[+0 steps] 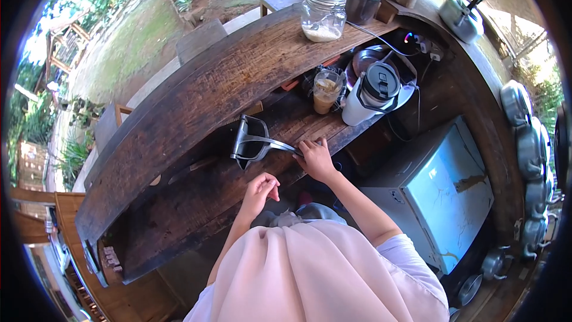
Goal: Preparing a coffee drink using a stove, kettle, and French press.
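Observation:
My right hand [316, 157] is closed around the handle end of a metal hand press [257, 143], which looks like a citrus squeezer. The tool's head points left, over the lower wooden shelf [196, 205]. In front of my body, my left hand [262, 191] hovers with curled fingers, apart from the tool; nothing shows in it. Beyond my right hand stand a plastic cup of light brown drink [326, 91] and a white tumbler with a black lid [373, 91].
A curved wooden counter [178, 103] overhangs the shelf. On it stand a glass jar of white grains [323, 15] and a dark lidded jar [363, 0]. A kettle [462, 18] sits farther right. A small white fridge [433, 197] is at my right, with metal pots [529, 147] beyond.

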The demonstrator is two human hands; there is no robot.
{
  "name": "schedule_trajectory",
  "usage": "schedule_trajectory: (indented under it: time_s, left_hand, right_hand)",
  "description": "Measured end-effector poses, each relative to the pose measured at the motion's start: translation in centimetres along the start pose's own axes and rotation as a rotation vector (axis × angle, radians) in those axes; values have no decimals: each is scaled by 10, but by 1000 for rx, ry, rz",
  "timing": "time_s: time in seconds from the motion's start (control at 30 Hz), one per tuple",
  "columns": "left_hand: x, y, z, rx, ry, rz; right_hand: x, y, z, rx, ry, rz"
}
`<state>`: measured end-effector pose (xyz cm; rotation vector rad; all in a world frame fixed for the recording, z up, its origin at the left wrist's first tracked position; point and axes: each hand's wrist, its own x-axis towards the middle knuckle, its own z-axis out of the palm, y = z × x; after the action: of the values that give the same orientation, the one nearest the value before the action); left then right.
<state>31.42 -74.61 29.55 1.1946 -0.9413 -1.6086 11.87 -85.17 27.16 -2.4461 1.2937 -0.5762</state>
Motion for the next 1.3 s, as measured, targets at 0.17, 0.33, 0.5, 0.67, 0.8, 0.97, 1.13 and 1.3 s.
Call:
schedule_trajectory:
  time_s: [0.17,0.33,0.5,0.67,0.8,0.97,1.13,1.3]
  left_hand:
    - [-3,-10,8,47,-36,-20]
    - [-6,-23,-7,60,95,-136]
    - [-16,-25,-33,96,171,-199]
    - [-37,-17,-57,148,16,-214]
    - [-59,-12,-71,186,-174,-186]
    - [-92,-17,-77,299,-442,-199]
    - [-134,-23,-59,363,-713,-311]
    - [-176,-45,-29,417,-957,-392]
  right_hand:
    - [-6,-12,9,51,-156,31]
    - [-22,-52,41,186,-179,120]
    - [-30,-89,40,203,-120,192]
    - [-55,-119,37,172,40,248]
    - [-82,-163,46,237,154,347]
    - [-131,-222,63,247,386,526]
    - [-200,-277,61,209,573,811]
    - [-272,-328,61,148,686,1029]
